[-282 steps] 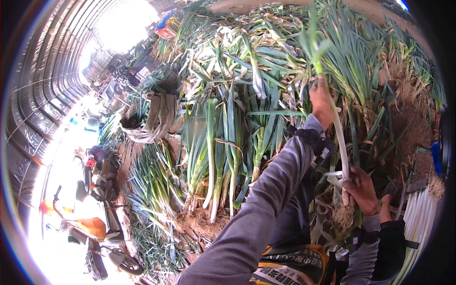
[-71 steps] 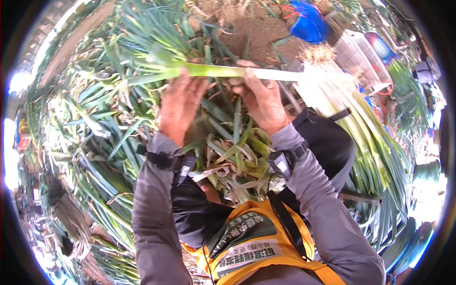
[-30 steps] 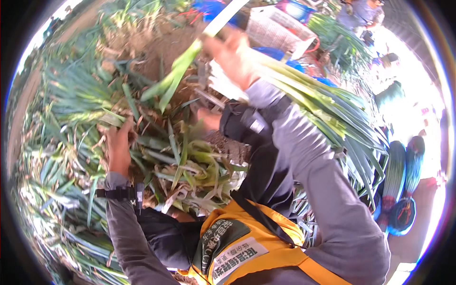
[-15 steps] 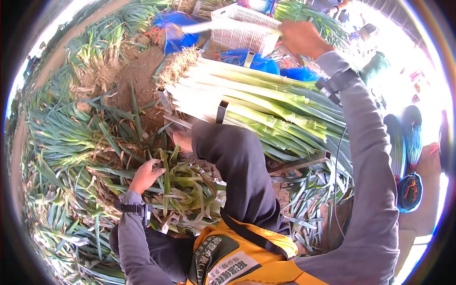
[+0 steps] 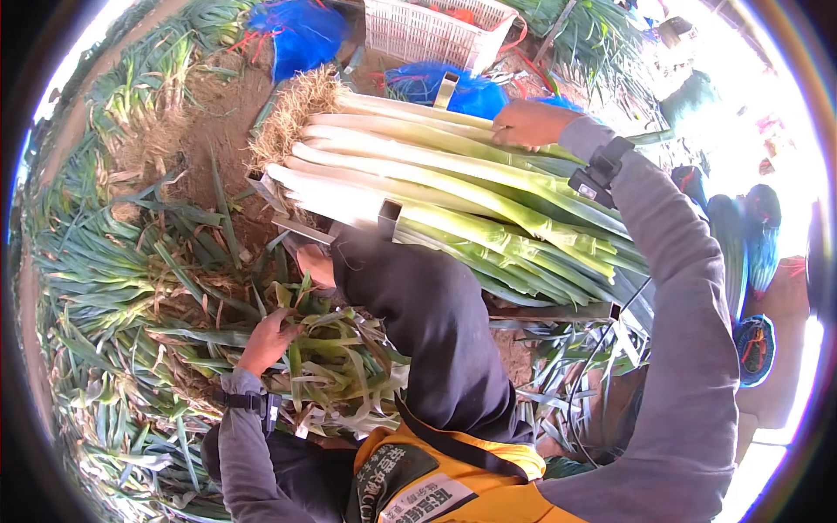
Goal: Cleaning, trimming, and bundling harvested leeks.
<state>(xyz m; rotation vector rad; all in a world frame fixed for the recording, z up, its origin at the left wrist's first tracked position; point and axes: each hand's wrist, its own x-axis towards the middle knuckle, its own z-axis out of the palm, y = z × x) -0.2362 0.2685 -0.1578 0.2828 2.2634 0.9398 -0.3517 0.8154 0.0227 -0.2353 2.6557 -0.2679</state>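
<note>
Leeks [image 5: 436, 166] lie in a bundle on a metal frame [image 5: 567, 312], white stalks and shaggy roots [image 5: 296, 109] to the left, green tops to the right. My right hand [image 5: 534, 124] is at the bundle's far side, fingers curled round a leek [image 5: 410, 106] lying along the top. Low at the left, my left hand [image 5: 268, 342] has its fingers pinched at a leek leaf [image 5: 296, 366], over a heap of stripped leaves [image 5: 344, 370]. The leaves partly hide its fingertips.
Unbundled leeks [image 5: 105, 253] cover the ground at left. Beyond the frame are blue mesh bags [image 5: 301, 39] and a white plastic crate [image 5: 427, 33]. Upright metal posts [image 5: 389, 218] stick up at the bundle's sides. My knee [image 5: 410, 288] is against the near side. Wrapped leek bundles [image 5: 760, 235] stand at right.
My right hand has come down and nearer with the leek, from raised beyond the bundle to lying on it. My left hand has dropped slightly. The view has shifted a little.
</note>
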